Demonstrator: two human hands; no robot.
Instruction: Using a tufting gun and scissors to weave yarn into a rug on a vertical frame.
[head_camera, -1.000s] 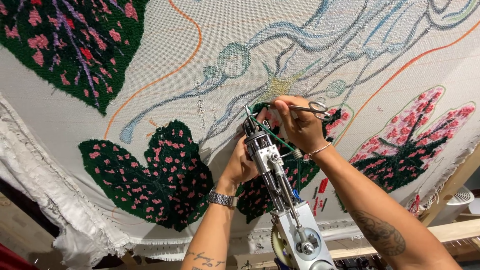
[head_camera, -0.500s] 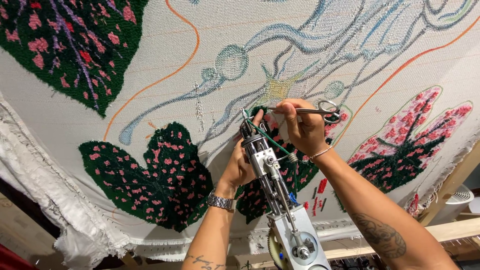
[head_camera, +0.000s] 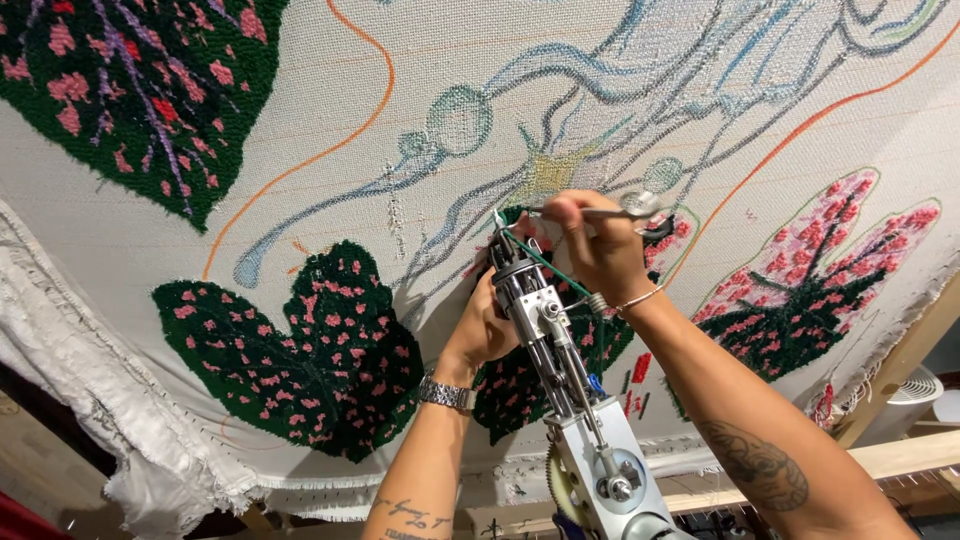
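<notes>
Steel scissors pinched in raised right hand; left hand grips tufting gun

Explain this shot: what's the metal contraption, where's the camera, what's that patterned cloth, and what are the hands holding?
The single view comes from a camera worn on the person's head, looking at their own two bare hands. In front stretches a large off-white woven cloth on a wooden frame, partly tufted with dark green leaves dotted pink and sketched blue outlines. The silver metal hand-held tufting machine points its nose at the cloth, with green yarn running to the tip. The left hand, with a metal wristwatch, steadies the machine's front. The right hand holds silver scissors near the tip.
</notes>
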